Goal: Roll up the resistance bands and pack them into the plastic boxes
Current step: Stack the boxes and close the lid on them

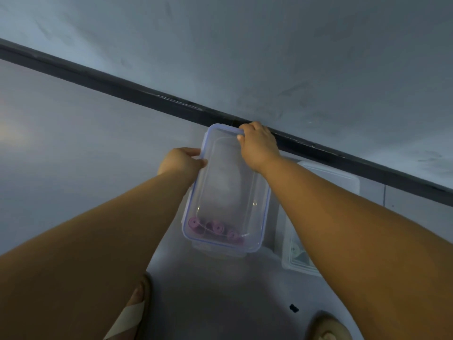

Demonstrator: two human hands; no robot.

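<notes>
1. Hands met at the upper end of a clear rectangular plastic box with a blue-edged lid, in the middle of the frame. Whether it rested on the grey floor or was held just off it could not be told.
2. The left hand had its grip pinched on the box's left rim, thumb on top and fingers curled under the edge.
3. The right hand had its grip curled over the upper right corner, close to the dark skirting strip.
4. Three purple rolled bands lay side by side inside, against the box's lower end, well apart from both grips.
5. The box's long axis ran from lower centre to upper centre of the frame, so the rolls sat at the end nearest the person. The left hand was the nearer to them.
6. The lid looked seated; the lower end's latch flap probably wanted pressing next, a reach down the long axis.
7. A second clear plastic box sat at the right, partly hidden behind the right forearm; sandals showed along the bottom edge.
</notes>
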